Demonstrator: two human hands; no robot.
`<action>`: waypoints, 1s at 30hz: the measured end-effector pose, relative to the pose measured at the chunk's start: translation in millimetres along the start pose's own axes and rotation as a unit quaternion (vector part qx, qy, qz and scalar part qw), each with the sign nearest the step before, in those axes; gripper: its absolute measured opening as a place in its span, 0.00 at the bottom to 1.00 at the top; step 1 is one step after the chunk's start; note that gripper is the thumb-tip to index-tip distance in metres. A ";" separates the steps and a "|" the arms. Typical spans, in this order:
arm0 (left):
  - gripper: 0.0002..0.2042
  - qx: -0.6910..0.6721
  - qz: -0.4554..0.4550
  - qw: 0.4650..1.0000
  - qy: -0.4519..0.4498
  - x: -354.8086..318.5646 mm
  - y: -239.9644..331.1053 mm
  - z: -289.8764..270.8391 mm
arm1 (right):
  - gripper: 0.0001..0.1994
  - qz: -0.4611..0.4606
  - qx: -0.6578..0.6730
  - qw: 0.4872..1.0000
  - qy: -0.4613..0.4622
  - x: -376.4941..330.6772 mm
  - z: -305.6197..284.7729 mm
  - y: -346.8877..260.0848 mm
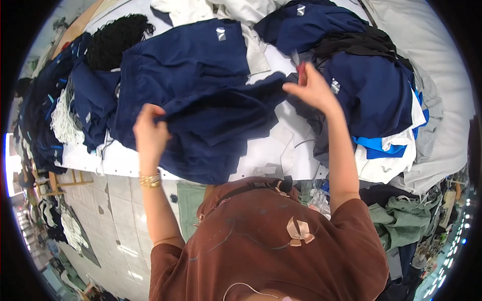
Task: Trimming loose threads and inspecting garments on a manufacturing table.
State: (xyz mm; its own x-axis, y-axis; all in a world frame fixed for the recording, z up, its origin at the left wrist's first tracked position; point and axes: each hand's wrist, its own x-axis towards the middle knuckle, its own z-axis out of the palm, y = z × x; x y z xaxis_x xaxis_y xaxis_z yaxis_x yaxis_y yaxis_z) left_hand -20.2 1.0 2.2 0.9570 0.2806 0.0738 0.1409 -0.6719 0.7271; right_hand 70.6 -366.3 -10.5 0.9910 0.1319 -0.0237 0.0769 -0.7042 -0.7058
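Note:
A pair of navy shorts [201, 55] lies spread on the white table in front of me, waistband to the left, its nearer leg bunched in folds. At the left, my left hand [150, 131] is closed at the edge of the raised navy fabric, fingers curled around it. Over the right end of the shorts, my right hand [315, 90] grips small red-handled scissors [301, 68]. Their blurred blades point up and away from me. The right thumb sticks out toward the cloth; whether it touches the cloth, I cannot tell.
Navy garments [374, 95] are piled at the right over white and blue ones. Another navy piece [311, 25] lies at the far right. Black cords [118, 42] and white cords [66, 120] sit at the left beside dark clothing. The white table's [266, 155] near edge is close to my body.

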 end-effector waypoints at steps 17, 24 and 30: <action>0.10 0.148 0.106 0.983 -0.014 -33.5 -37.6 75.5 | 0.13 -0.034 -0.097 0.994 0.046 -65.8 131.3 17.9; 0.10 0.111 0.161 0.980 0.039 -13.1 -32.1 59.5 | 0.16 0.074 0.074 0.990 -0.099 -41.1 90.8 15.6; 0.11 0.081 0.111 0.990 0.033 -8.8 -25.0 64.0 | 0.12 0.009 0.296 0.937 -0.186 -23.0 70.7 -53.1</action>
State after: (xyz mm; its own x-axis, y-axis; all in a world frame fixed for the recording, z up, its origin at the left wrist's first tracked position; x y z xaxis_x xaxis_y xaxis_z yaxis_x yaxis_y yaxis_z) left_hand -15.8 -28.6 -60.2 0.9509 0.1544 0.2682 -0.0272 -0.8215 0.5696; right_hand 36.0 -282.5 -22.6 0.8766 0.4348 -0.2063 -0.1227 -0.2127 -0.9694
